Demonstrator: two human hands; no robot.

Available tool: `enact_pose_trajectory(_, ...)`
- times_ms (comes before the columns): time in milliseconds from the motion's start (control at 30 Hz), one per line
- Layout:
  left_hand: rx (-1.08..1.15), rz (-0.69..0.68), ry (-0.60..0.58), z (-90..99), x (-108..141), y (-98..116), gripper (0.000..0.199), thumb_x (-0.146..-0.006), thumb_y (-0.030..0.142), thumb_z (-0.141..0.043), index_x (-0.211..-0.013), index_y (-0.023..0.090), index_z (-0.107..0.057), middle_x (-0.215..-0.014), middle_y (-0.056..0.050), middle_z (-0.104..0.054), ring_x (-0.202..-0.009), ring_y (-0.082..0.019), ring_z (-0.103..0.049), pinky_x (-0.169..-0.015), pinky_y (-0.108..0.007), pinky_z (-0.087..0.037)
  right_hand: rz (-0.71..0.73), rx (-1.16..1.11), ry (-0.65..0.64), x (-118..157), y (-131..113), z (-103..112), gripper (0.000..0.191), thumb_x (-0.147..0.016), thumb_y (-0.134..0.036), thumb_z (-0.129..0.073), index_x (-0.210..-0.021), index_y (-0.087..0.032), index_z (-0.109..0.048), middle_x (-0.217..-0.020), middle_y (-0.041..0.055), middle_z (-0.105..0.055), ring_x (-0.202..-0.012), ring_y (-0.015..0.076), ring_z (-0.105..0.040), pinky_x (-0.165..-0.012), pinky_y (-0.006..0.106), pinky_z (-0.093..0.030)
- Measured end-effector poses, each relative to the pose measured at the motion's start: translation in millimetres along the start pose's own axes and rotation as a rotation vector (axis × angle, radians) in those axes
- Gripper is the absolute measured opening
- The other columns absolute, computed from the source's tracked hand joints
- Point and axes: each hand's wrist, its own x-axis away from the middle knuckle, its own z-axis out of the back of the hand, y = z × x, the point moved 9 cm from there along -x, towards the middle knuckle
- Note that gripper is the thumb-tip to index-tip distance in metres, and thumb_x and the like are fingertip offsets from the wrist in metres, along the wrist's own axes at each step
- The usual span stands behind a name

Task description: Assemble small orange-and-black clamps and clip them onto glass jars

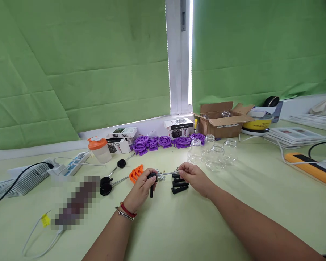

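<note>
My left hand (143,189) is closed around a black end piece (151,177) with a short black stem pointing down. From it a thin metal rod (167,173) runs to the right, roughly level above the table. My right hand (193,177) pinches the rod's far end between thumb and fingers; the tip itself is hidden. Beneath the right fingers lie several black tube-like pieces (179,189). Small silvery screws or pins (161,175) lie between the hands. Orange curved parts (136,174) rest just beyond my left hand.
Metal rods with black round ends (105,189) lie left. Purple plastic parts (165,141) line the back near white boxes (179,127). Clear jars (216,156) stand right of centre before an open carton (222,125). An orange-lidded shaker (100,149) and power strips (312,167) flank the area.
</note>
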Motion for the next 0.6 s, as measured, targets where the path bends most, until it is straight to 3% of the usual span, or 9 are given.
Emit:
enact_pose_trajectory(133,0.001,0.006,-0.002,-1.7,0.8,1.8,0.023,-0.087,0.034,-0.043,-0.102,0.019,-0.049,-0.073,0.002,-0.049,-0.065,-0.012,-0.049,-0.063,-0.025,-0.040,-0.031,0.045,0.006,-1.6,7.1,1.2,0.028,-0.077,-0.046,-0.058,-0.075,-0.018,-0.054,-0.062,-0.0027,-0.050,-0.055,0.0098,-0.037,-0.053,0.025,-0.029)
enact_pose_trajectory(500,-0.030,-0.011,-0.019,-4.6,2.8,-1.6,0.024,-0.089,0.036,-0.042,-0.105,0.019,-0.049,-0.069,0.002,-0.049,-0.063,-0.011,-0.047,-0.062,-0.024,-0.040,-0.070,0.094,-0.018,-0.6,11.9,0.0,0.031,-0.078,-0.047,-0.055,-0.069,-0.018,-0.052,-0.061,-0.0030,-0.049,-0.054,0.0100,-0.037,-0.054,0.025,-0.029)
enact_pose_trajectory(600,-0.083,-0.041,0.012,-0.2,4.9,5.8,0.028,-0.088,0.038,-0.044,-0.107,0.019,-0.051,-0.075,0.000,-0.052,-0.069,-0.012,-0.050,-0.066,-0.026,-0.043,-0.049,0.083,0.003,-0.9,9.1,0.8,0.033,-0.079,-0.050,-0.054,-0.071,-0.018,-0.054,-0.062,-0.0020,-0.050,-0.054,0.0104,-0.038,-0.052,0.025,-0.031)
